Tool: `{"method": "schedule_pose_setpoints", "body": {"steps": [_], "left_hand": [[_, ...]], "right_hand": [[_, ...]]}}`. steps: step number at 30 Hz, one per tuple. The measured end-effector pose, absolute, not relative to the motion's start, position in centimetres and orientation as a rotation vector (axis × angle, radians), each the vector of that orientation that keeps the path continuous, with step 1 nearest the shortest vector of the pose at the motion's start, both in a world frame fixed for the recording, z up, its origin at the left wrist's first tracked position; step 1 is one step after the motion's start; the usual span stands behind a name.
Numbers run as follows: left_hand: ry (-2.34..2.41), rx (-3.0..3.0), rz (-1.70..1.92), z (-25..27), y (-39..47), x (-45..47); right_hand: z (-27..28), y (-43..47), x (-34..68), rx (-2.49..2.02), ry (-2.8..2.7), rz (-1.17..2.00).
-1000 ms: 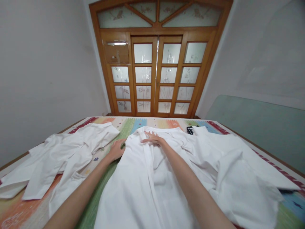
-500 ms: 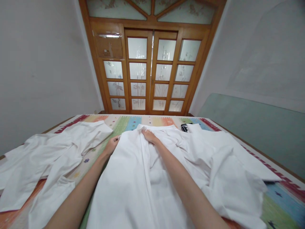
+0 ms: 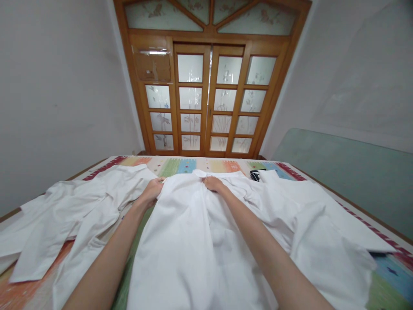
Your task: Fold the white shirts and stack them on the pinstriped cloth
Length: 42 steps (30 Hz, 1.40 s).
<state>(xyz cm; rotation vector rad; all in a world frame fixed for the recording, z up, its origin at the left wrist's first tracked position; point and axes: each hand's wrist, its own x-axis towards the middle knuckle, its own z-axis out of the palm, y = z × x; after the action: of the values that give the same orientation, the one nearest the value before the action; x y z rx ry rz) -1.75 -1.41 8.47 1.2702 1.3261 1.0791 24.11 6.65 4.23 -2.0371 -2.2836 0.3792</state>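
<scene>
A white shirt (image 3: 174, 241) lies spread in front of me, its collar end away from me and its front edge running down the middle. My left hand (image 3: 154, 189) pinches the cloth at its far left edge, near the shoulder. Closed on the front edge just below the collar is my right hand (image 3: 213, 184). Loose white folds (image 3: 309, 224) lie to the right of my right forearm; whether they belong to the same shirt I cannot tell. Another white garment (image 3: 84, 198), long-sleeved and crumpled, lies to the left.
Beneath the clothes is a patterned multicolour cover (image 3: 177, 165) on a bed-like surface. A small black-and-white striped item (image 3: 254, 175) sits beyond the cloth on the right. A pale green panel (image 3: 348, 176) leans along the right wall. Wooden glass-paned doors (image 3: 208, 99) stand at the far end.
My left hand has lifted the shirt's left edge slightly. My right hand still grips the front edge by the collar, which now lies flatter. The view has shifted a little.
</scene>
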Motion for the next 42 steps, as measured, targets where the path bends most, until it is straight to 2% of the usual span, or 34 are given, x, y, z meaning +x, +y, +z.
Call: {"method": "schedule_pose_setpoints", "body": {"steps": [10, 15, 19, 26, 29, 36, 42], "left_hand": [[1.607, 1.605, 0.533, 12.9, -4.1, -3.5], [0.981, 1.59, 0.985, 13.2, -5.9, -3.2], [0.844, 1.501, 1.007, 11.1, -7.1, -2.0], [1.224, 1.613, 1.113, 6.7, -8.4, -0.2], [1.515, 1.805, 1.054, 8.8, -9.5, -1.0], [1.988, 2.315, 0.539, 16.3, -10.8, -4.8], [2.042, 2.515, 0.342, 13.1, -10.5, -8.6]], "right_hand": [[5.1, 7.2, 24.3, -2.043, -2.295, 0.413], [4.8, 7.1, 24.4, -2.039, -2.3, 0.407], [4.8, 6.8, 24.3, -2.018, -2.313, 0.422], [5.1, 6.3, 24.0, -2.037, -2.288, 0.39], [5.2, 6.3, 23.9, -2.066, -2.271, 0.394], [5.0, 6.3, 24.0, -2.071, -2.234, 0.397], [5.3, 6.2, 23.8, -2.088, -2.205, 0.381]]}}
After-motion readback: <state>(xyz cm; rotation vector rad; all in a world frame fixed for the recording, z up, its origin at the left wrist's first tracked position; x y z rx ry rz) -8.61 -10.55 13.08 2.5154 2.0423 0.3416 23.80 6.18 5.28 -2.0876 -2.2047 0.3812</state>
